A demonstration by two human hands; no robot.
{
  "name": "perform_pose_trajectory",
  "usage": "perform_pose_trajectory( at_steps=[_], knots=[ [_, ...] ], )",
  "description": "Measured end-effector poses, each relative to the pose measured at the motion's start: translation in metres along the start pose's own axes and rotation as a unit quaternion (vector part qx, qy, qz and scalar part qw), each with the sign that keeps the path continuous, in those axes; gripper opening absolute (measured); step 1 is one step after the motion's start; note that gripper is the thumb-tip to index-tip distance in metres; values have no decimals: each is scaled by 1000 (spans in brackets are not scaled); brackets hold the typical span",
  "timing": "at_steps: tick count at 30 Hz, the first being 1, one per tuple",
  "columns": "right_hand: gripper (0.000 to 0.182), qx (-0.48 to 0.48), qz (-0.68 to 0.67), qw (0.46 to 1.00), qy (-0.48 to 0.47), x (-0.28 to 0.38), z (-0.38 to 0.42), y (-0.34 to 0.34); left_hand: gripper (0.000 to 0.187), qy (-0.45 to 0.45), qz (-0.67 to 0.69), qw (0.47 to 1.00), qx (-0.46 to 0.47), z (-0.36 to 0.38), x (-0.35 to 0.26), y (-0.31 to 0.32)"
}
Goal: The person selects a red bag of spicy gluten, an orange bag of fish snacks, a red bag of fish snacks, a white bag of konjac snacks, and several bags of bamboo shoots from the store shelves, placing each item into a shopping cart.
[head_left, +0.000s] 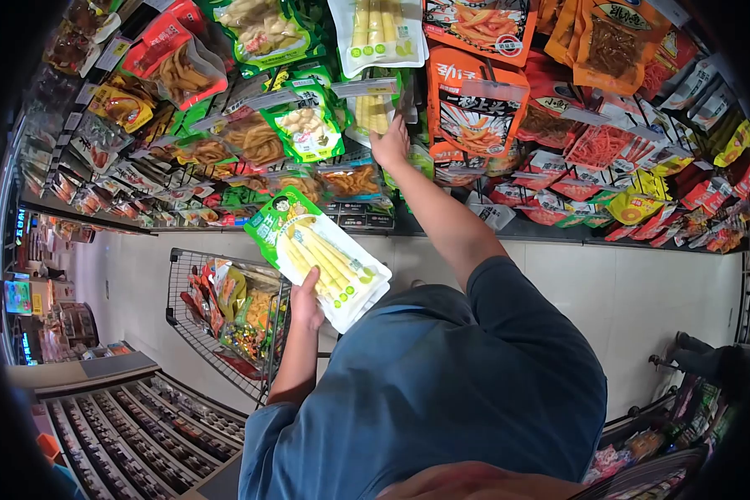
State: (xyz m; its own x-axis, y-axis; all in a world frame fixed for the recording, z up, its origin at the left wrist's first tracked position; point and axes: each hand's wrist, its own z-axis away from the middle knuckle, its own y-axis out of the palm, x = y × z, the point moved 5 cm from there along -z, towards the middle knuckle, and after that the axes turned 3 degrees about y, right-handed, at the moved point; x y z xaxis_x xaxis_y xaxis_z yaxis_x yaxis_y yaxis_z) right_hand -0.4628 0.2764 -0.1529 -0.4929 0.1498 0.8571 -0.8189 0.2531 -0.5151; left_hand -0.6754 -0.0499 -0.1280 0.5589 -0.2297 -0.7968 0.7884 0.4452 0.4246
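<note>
My left hand (307,307) is closed around the lower edge of a green and white bamboo shoot packet (318,254), held in front of my body. A second white edge shows beneath it, so more than one packet may be in this hand. My right hand (390,145) reaches up to the rack, its fingers at the lower edge of a hanging bamboo shoot packet (370,115) and apparently gripping it; the fingertips are partly hidden. Above hangs another bamboo shoot packet (377,33). A green snack packet (308,125) hangs left of my right hand, and orange packets (477,108) hang right.
A wire shopping cart (217,354) with several snack bags stands at my left. Hanging packets fill the rack ahead. A shelf unit (133,417) is at lower left. At the right edge are a person's dark-clothed legs (700,358) and another loaded cart.
</note>
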Motion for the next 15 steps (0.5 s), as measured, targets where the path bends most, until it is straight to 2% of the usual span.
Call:
perform_pose_trajectory(
  at_steps=[6, 12, 15],
  knots=[
    [85, 31, 11, 999, 23, -3, -5, -2, 50, -5, -16, 1000, -1, -2, 1, 1],
    [82, 2, -2, 1000, -4, 2, -3, -5, 46, -20, -1, 1000, -1, -4, 1, -1],
    [81, 41, -18, 999, 27, -13, -20, -12, 46, -17, 4, 1000, 0, 2, -4, 6]
  ],
)
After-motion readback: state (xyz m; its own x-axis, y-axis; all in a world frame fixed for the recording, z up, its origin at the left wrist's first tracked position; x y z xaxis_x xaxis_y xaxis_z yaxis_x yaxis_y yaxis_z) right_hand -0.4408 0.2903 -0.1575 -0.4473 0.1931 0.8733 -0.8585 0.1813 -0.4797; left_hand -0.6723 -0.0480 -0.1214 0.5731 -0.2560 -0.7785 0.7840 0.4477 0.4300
